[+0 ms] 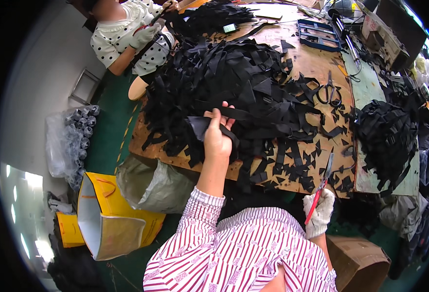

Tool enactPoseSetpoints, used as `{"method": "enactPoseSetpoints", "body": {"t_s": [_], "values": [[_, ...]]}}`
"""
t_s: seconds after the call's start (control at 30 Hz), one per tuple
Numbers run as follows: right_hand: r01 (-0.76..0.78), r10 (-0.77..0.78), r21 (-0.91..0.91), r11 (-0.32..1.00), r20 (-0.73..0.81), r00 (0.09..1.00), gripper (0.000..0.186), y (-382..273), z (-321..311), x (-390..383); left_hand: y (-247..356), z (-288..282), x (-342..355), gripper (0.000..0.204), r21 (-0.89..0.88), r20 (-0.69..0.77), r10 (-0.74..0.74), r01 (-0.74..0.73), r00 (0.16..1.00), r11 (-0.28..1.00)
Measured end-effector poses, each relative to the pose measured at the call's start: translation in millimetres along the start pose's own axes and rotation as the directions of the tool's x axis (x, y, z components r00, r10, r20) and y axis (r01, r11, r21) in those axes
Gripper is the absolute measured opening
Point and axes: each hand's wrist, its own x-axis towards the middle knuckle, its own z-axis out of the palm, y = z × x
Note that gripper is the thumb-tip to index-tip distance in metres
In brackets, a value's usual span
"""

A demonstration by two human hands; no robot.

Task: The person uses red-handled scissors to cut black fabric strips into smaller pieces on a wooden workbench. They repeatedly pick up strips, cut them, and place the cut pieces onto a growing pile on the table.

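My bare left hand (217,140) reaches over the near side of a large heap of black webbing straps (234,73). Its fingers are closed around a black strap (198,127), whose flat dark end sticks out to the left of the thumb. Part of that strap is lost against the heap. At the table's front edge, my right hand (320,214) wears a white knit glove. It grips a pair of red-handled scissors (316,200) with the blades pointing up and away from me.
Black-handled scissors (329,92) lie on the wooden table (316,63) among small black offcuts (292,168). A second strap pile (387,138) sits right, a blue tray (319,35) far back. Yellow bag (107,209) and grey sack (156,182) stand left; a co-worker (131,36) works far left.
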Motion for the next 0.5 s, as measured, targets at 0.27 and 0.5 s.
{"method": "enactPoseSetpoints", "body": {"t_s": [0.27, 0.5], "values": [[-0.040, 0.035, 0.014, 0.999, 0.263, 0.964, 0.044, -19, 6, 0, 1, 2, -43, 0.014, 0.236, 0.275, -0.227, 0.163, 0.934, 0.958], [0.135, 0.005, -0.328, 0.935, 0.393, 0.919, 0.062, -30, 9, 0, -47, -21, -74, 0.028, 0.537, 0.329, -0.360, 0.141, 0.873, 0.832]]}}
